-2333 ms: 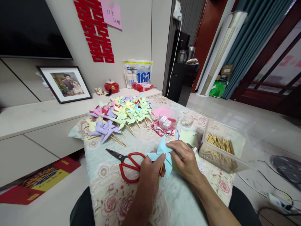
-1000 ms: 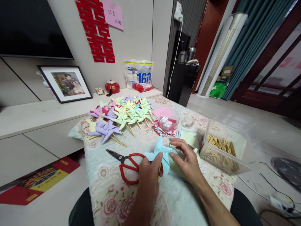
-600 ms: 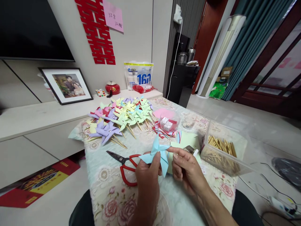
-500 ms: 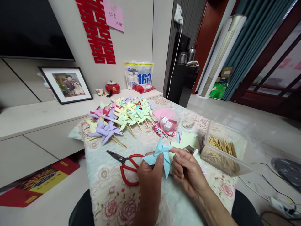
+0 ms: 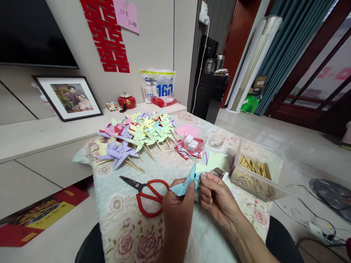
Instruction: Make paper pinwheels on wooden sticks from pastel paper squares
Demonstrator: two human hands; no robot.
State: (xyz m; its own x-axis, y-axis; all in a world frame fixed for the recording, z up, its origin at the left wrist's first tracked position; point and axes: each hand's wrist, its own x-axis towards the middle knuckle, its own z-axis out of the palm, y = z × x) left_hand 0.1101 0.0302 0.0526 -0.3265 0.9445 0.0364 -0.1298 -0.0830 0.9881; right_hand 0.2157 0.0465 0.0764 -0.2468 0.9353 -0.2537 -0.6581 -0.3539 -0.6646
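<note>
Risk: thin paper creasing or tearing under too tight a pinch, folded blades springing apart on a loose grip, pinwheel point(image 5: 186, 184) dropping onto the scissors point(image 5: 146, 191) just left. Held low over the table point(image 5: 115, 190), at its near edge. Left hand point(image 5: 178, 208) curled shut, thumb pressing the blue paper. Right hand point(image 5: 216, 199) half closed, fingertips pinching the centre from the right.

The floral-clothed counter point(image 5: 128, 226) carries red scissors point(image 5: 146, 191); beyond them lie finished pinwheels point(image 5: 134, 137), right of them a stick tub point(image 5: 253, 173)
</note>
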